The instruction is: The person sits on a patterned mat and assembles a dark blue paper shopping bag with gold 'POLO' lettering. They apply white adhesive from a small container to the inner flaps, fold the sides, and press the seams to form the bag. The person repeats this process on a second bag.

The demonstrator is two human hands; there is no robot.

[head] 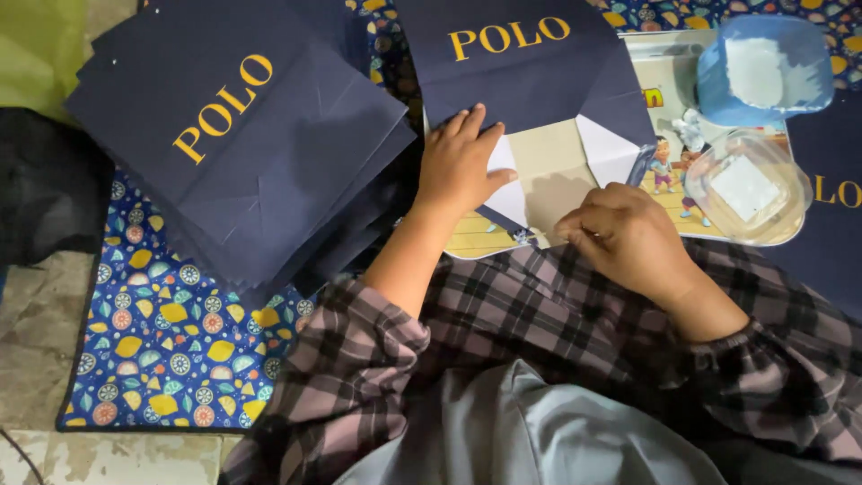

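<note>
Flat navy paper bag (530,67), gold lettering, white bottom flaps unfolded

The right hand (628,235) curls inward, so its fingertips and whatever they pinch cannot be made out. The left hand (460,163) covers part of the navy paper bag (530,72), whose top runs off the upper edge. A second bag (831,224) is cut by the right edge. The stack of bags (242,135) hides its lower sheets.
</note>
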